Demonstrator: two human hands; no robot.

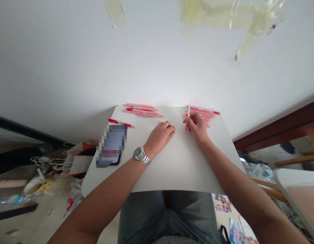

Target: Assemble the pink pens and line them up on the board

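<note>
Pink pen [186, 127] sits pinched in the right hand [198, 130].

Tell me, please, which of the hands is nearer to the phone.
Left: the left hand is right of the phone; the right hand is farther right, holding a pen.

Head view, forward and down, table [177, 169] near

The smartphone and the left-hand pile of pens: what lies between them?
A single red pen lies there, slanting between the far edge of the smartphone and the pile of pens, as the head view shows.
</note>
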